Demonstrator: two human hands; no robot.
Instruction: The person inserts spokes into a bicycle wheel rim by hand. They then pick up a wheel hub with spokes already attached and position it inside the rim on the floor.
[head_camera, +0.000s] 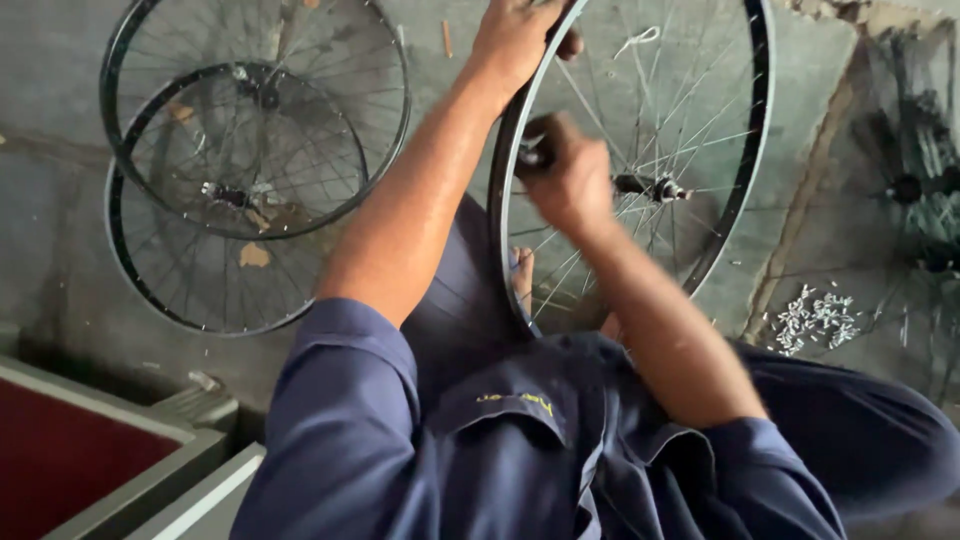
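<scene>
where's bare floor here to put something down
Bare concrete floor lies left of the two stacked wheels, and a narrower strip between the held wheel and the pile of small metal parts. The far right is crowded with more wheels.

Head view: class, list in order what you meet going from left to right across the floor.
Red-topped box → stacked bicycle wheels → left hand → right hand → wheel hub → pile of small metal pieces

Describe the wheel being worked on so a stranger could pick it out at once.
Start at the person's lap in blue work clothes. The spoked wheel stands upright there, left hand gripping its rim, right hand among the spokes. The two other wheels lie flat, stacked on the floor.
</scene>
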